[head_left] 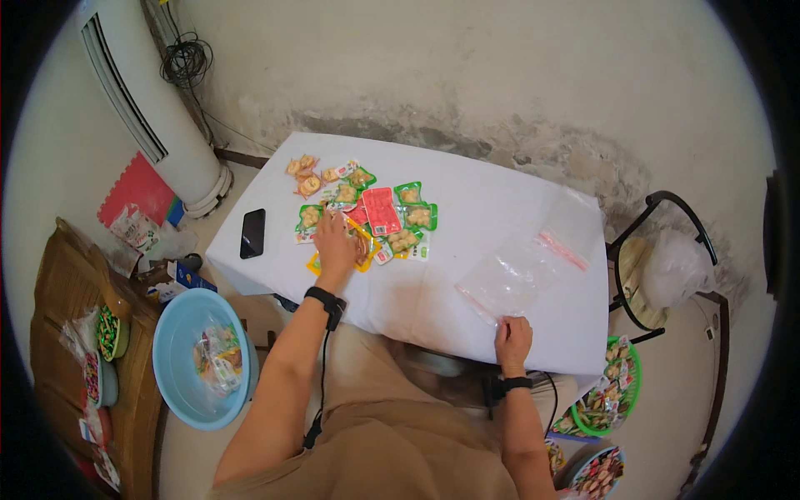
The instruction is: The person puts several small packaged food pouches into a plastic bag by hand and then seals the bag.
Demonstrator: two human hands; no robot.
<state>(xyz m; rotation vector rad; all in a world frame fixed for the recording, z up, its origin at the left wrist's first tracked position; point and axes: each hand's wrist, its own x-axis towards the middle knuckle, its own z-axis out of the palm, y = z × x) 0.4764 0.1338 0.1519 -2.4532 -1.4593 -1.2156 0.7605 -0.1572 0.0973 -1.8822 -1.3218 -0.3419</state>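
My left hand (335, 247) reaches into a pile of small snack packets on the white-covered table. Its fingers look slightly apart and touch the packets at the pile's left side; I see nothing gripped in them. Around it lie green-edged packets with pale round pieces (419, 217), a red packet (382, 211) and a yellow-edged packet with brown contents (363, 247). At the table's front edge, my right hand (513, 340) has curled fingers closed on the near corner of a clear plastic bag (508, 271). This bag lies flat, with another clear bag with a red strip (565, 248) beyond it.
A black phone (252, 233) lies at the table's left end. Small wrapped snacks (307, 183) sit behind the pile. On the floor stand a blue basin (171, 367) holding a filled bag, and a green basket (635, 379) of packets. A black-framed chair (618, 246) is at right.
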